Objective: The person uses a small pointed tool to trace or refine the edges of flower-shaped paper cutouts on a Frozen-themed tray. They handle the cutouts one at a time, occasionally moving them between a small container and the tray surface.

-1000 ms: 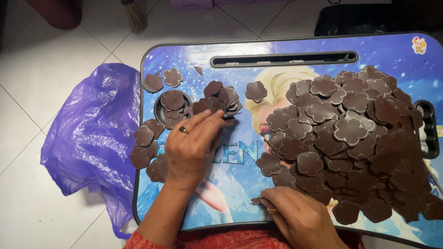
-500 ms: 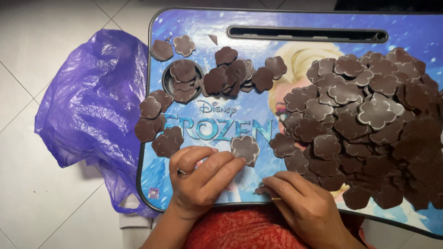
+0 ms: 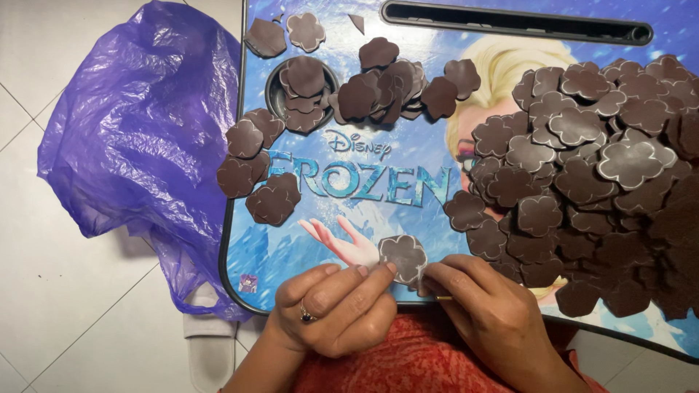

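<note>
A single dark brown flower-shaped foam piece [image 3: 403,257] lies at the near edge of a blue cartoon-printed lap tray [image 3: 349,218]. My left hand [image 3: 331,309], with a ring on one finger, pinches the piece's left side with its fingertips. My right hand [image 3: 491,316] touches its right side and seems to hold a thin stick-like tool; this is hard to make out. A big heap of the same brown pieces [image 3: 597,182] covers the tray's right half. Smaller groups lie at the upper middle [image 3: 386,84] and left [image 3: 255,171].
A crumpled purple plastic bag [image 3: 138,138] lies on the white tiled floor left of the tray. The tray has a round cup recess [image 3: 302,87] filled with pieces and a long slot [image 3: 517,18] along its far edge. Red cloth [image 3: 408,360] shows below my hands.
My left hand came back from the upper-left pile to the near edge with one piece. Both hands now meet on it. The view has closed in on the tray.
</note>
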A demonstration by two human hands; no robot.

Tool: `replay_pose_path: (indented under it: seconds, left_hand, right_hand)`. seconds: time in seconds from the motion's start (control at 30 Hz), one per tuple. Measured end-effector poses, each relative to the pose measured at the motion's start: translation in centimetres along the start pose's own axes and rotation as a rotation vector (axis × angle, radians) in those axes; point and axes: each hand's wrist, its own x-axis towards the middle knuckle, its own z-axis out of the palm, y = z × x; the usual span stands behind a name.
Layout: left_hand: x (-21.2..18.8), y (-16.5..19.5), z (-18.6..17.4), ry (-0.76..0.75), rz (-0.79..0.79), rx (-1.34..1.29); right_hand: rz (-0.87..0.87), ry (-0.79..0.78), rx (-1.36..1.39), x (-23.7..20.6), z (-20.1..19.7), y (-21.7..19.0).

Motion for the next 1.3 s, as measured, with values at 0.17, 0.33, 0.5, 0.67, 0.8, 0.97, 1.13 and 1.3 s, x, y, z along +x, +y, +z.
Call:
replay_pose_path:
  seconds: [0.17, 0.33, 0.5, 0.67, 0.8, 0.97, 1.13, 1.3]
  left_hand:
    - [0.8, 0.2, -0.1, -0.239, -0.398, -0.38]
    - [1.8, 0.0, 0.1, -0.491, -0.833, -0.643]
    - [1.9, -0.1, 0.2, -0.436, -0.779, -0.445]
    - [1.5, 0.1, 0.2, -0.416, -0.747, -0.405]
    - [1.5, 0.2, 0.3, -0.433, -0.709, -0.421]
    - [1.5, -0.2, 0.6, -0.414, -0.596, -0.423]
    - [1.1, -0.2, 1.2, -0.45, -0.556, -0.191]
    - [0.6, -0.2, 1.1, -0.649, -0.826, -0.138]
  right_hand:
    - [0.009, -0.016, 0.003, 0.3, 0.0, -0.4]
    - [0.035, -0.029, -0.003, 0.5, -0.1, -0.9]
    - [0.06, -0.031, -0.016, 0.7, -0.1, -1.0]
    - [0.066, -0.033, 0.002, 0.9, -0.2, -1.1]
    - [0.066, -0.046, 0.066, 1.2, -0.8, -1.0]
    - [0.085, -0.033, -0.016, 1.3, -0.8, -1.2]
    - [0.12, 0.014, -0.033, 1.3, -0.9, -1.1]
    - [0.273, 0.077, -0.011, 1.1, -0.7, -1.1]
